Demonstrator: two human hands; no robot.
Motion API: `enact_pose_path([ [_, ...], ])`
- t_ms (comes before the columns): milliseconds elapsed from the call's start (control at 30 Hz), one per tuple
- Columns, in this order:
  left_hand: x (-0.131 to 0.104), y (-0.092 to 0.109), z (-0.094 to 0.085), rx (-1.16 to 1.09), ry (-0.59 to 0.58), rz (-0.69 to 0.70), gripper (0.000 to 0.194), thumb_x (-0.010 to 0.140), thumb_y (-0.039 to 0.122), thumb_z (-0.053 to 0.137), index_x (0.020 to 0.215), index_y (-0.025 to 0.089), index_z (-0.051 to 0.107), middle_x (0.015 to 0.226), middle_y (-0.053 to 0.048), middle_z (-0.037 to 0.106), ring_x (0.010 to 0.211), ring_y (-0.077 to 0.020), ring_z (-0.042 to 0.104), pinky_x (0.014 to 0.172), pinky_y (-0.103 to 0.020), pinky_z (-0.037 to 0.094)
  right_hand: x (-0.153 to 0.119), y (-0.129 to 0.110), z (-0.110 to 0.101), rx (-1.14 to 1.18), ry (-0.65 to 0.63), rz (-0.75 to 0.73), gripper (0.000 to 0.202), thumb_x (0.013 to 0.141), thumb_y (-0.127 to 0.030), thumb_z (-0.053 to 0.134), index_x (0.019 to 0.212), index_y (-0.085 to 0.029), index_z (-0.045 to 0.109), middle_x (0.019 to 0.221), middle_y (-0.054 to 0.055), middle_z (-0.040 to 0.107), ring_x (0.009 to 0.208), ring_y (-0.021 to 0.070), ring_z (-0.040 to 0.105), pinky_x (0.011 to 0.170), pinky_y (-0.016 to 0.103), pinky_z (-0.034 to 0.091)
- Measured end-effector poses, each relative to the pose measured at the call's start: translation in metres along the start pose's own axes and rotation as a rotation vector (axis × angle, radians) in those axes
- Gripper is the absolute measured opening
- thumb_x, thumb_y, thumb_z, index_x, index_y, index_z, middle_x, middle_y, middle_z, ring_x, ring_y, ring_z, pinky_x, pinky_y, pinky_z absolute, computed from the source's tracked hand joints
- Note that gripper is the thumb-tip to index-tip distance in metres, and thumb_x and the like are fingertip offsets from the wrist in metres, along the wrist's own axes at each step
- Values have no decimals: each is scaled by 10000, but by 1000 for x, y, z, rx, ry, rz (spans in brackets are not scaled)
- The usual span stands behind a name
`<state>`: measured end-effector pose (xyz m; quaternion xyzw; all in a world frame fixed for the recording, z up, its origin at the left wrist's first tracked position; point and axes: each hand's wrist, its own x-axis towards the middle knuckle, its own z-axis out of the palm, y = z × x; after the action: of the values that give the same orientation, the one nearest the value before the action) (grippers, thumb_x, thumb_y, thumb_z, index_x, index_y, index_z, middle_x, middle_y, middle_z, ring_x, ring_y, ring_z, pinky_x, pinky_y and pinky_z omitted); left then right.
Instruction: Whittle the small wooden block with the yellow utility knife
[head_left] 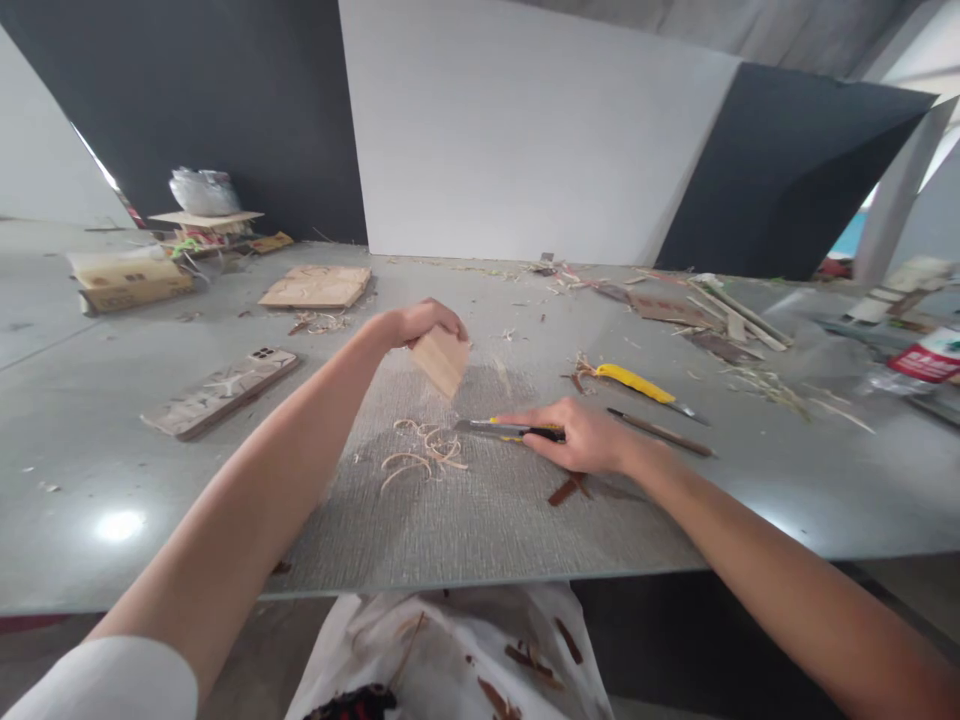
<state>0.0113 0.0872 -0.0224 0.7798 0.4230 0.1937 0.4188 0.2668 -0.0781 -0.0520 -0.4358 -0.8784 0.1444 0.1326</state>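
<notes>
My left hand is closed on the upper end of a small pale wooden block, which it holds tilted above the table mat. In my right hand is a utility knife with a yellow and black handle. Its blade points left, just below the block and apart from it. Curled wood shavings lie on the textured grey mat under the blade. Beyond my right hand rest a yellow-handled knife and a thin brown stick tool.
A phone lies to the left, with a flat wooden board behind it. A cardboard box sits far left. Wood scraps and a red-labelled bottle are at the right. The glass table edge runs near my lap.
</notes>
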Motion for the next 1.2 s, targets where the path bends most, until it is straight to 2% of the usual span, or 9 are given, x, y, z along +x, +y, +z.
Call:
enact_pose_path([
  [167,-8,-1,-23,-569,139,118,338,795,323,525,1077,149,587,752,-71,609,528,-111,558,430,-201,413,0,17,-14,124,383,-3,447,820,-336,529,1262,-269,533,1061,53,654,825,185,598,717,300,437],
  [267,-15,7,-18,-880,160,151,280,817,268,549,1061,133,539,779,-66,626,642,-105,619,554,-176,498,6,25,-20,302,829,131,252,795,-390,578,983,-225,610,747,14,614,628,145,554,599,281,437],
  [333,-22,13,-8,-999,153,198,226,782,152,583,1002,117,547,884,-91,648,817,-126,643,732,-190,521,18,26,-20,567,944,180,226,762,-428,622,843,-229,551,566,-51,471,469,102,451,482,252,397],
  [567,-45,14,38,-725,66,359,343,695,155,668,1032,125,609,1080,-122,628,1069,-250,550,983,-454,399,72,-7,-9,1320,708,162,403,636,-484,732,790,-221,468,684,-38,504,508,76,460,433,225,353],
  [800,-53,-4,55,-583,-135,256,428,752,241,620,1161,171,515,1165,-135,584,1048,-212,558,932,-405,423,63,-16,6,1404,420,187,407,641,-400,745,882,-213,477,665,-36,511,531,93,495,451,228,354],
  [867,-52,-5,54,-503,-21,244,512,736,257,630,1210,196,446,1202,-137,550,1044,-210,553,885,-383,449,61,-12,11,1390,446,252,411,633,-385,743,884,-212,467,670,-33,524,540,100,512,460,232,364],
  [967,-51,4,49,-216,475,274,585,703,283,648,1225,226,390,1271,-127,473,1075,-210,511,854,-351,449,63,-10,20,1299,537,284,373,657,-380,712,863,-213,449,634,-41,525,514,101,512,459,235,373],
  [1033,-52,16,46,56,639,352,459,752,307,585,1180,224,443,1276,-105,462,1143,-214,452,890,-340,416,65,-15,27,1241,555,252,353,680,-384,690,864,-218,439,627,-46,525,502,104,511,452,238,384],
  [1200,-57,33,41,333,125,382,291,746,241,499,1022,150,524,901,-65,576,800,-171,536,648,-284,423,62,-31,34,1135,532,209,353,719,-457,649,875,-232,426,618,-61,500,490,109,515,435,236,405],
])
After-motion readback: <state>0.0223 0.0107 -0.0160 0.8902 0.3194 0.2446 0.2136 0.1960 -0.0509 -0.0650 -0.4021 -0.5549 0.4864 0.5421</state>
